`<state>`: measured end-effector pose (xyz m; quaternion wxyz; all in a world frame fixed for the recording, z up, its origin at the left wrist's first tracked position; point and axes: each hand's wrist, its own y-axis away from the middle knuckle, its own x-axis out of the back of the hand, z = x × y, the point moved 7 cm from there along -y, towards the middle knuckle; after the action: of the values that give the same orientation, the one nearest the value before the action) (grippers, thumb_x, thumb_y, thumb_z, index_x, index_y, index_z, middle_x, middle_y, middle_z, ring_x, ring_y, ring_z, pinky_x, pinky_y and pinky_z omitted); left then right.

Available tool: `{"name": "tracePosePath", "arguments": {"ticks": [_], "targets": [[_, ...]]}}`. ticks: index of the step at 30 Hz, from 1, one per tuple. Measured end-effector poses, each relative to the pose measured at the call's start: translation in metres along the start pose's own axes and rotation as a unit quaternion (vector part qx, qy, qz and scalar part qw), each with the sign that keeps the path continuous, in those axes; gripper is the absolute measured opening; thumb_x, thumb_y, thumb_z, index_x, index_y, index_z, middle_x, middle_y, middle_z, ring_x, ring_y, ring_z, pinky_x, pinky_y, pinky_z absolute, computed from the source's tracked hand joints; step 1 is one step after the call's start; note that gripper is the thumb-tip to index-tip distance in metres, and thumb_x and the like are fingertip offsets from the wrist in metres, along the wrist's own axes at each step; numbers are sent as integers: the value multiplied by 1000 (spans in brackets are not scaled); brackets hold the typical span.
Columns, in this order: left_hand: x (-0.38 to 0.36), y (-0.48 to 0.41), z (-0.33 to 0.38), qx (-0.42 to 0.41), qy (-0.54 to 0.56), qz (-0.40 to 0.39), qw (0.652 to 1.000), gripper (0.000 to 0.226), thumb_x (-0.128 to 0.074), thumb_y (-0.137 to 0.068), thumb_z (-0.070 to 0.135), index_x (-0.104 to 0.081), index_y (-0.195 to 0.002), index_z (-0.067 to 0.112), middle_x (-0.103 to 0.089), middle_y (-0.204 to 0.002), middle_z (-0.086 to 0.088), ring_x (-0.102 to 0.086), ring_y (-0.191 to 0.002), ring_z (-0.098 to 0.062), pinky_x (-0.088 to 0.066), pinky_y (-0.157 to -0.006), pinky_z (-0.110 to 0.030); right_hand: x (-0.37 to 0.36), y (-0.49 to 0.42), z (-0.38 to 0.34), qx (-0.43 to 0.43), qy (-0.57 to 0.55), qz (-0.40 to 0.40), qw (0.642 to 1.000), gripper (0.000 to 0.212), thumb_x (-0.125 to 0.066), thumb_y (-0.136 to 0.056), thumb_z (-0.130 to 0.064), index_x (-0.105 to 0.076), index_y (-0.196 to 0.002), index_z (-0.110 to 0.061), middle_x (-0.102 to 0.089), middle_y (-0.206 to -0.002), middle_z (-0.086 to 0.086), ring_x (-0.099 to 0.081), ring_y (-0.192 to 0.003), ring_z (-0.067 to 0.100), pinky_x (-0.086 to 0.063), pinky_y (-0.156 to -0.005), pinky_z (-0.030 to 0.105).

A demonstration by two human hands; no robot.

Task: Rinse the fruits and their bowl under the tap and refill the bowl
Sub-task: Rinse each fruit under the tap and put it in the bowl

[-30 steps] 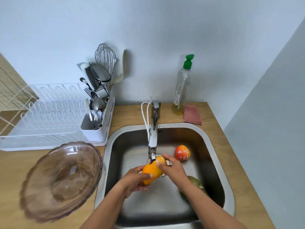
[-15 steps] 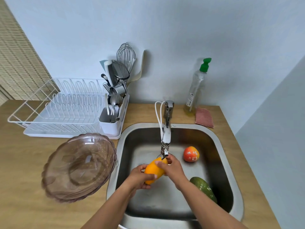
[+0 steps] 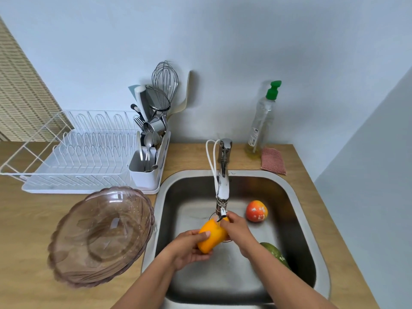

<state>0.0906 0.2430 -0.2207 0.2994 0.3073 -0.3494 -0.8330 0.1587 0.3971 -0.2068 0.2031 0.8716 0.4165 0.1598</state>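
Observation:
An orange-yellow fruit [image 3: 211,236] is held under the tap [image 3: 223,186] over the steel sink [image 3: 298,215], with a thin stream of water on it. My left hand [image 3: 188,247] cups it from below and the left. My right hand [image 3: 236,230] grips its right side. A red-orange fruit [image 3: 256,211] lies on the sink floor at the back right. A green fruit [image 3: 275,254] lies in the sink, partly hidden by my right forearm. The tinted glass bowl [image 3: 102,236] stands empty on the wooden counter left of the sink.
A white dish rack [image 3: 75,152] with a cutlery holder [image 3: 147,168] full of utensils stands behind the bowl. A soap bottle [image 3: 263,121] and a pink cloth [image 3: 273,160] sit behind the sink at the right. A wall runs close on the right.
Both hands stay on the orange-yellow fruit under the tap and have turned it slightly. The view has shifted, so the rack and bowl sit further right in frame.

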Motion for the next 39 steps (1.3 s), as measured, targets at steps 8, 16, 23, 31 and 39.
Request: {"name": "tracePosePath", "arguments": {"ticks": [8,16,23,31,39], "targets": [[10,-9,-6,54,128,14,990,61,-76,-84,16,-44,-132,-3,-56,-125,-36,-70,-96,-46,-64,-66,-45,-2,-8,0,-21,-8,15,1000,27,-50,-100,-23,-66,-121,-27,-62,-124,4,-59,-105,27,-61,-70,38],[12,-8,-5,48,114,37,992,35,-71,-90,25,-55,-118,11,-55,-130,-36,-63,-100,-43,-62,-55,-36,-1,-10,-2,-27,-19,2,999,25,-59,-93,-17,-70,-113,-28,-62,-116,4,-59,-100,27,-62,-68,39],[2,-4,3,-33,30,31,999,54,-80,-79,24,-58,-128,16,-59,-129,-21,-67,-106,-39,-62,-66,-37,7,-5,-3,-61,-31,47,997,22,-58,-97,-31,-76,-106,-21,-70,-104,6,-66,-83,28,-62,-60,40],[0,-3,0,-3,72,14,997,43,-66,-92,36,-54,-120,5,-69,-112,-31,-75,-84,-34,-63,-58,-35,-6,9,-29,62,30,-5,998,22,-64,-92,-18,-69,-95,-39,-68,-108,-1,-60,-99,16,-48,-71,22],[5,-9,-4,32,68,35,997,60,-67,-87,49,-52,-124,4,-74,-106,-27,-73,-66,-23,-59,-47,-26,-2,2,-18,12,-3,26,1000,18,-54,-99,-23,-68,-107,-31,-65,-116,2,-58,-94,14,-49,-66,25]]}}
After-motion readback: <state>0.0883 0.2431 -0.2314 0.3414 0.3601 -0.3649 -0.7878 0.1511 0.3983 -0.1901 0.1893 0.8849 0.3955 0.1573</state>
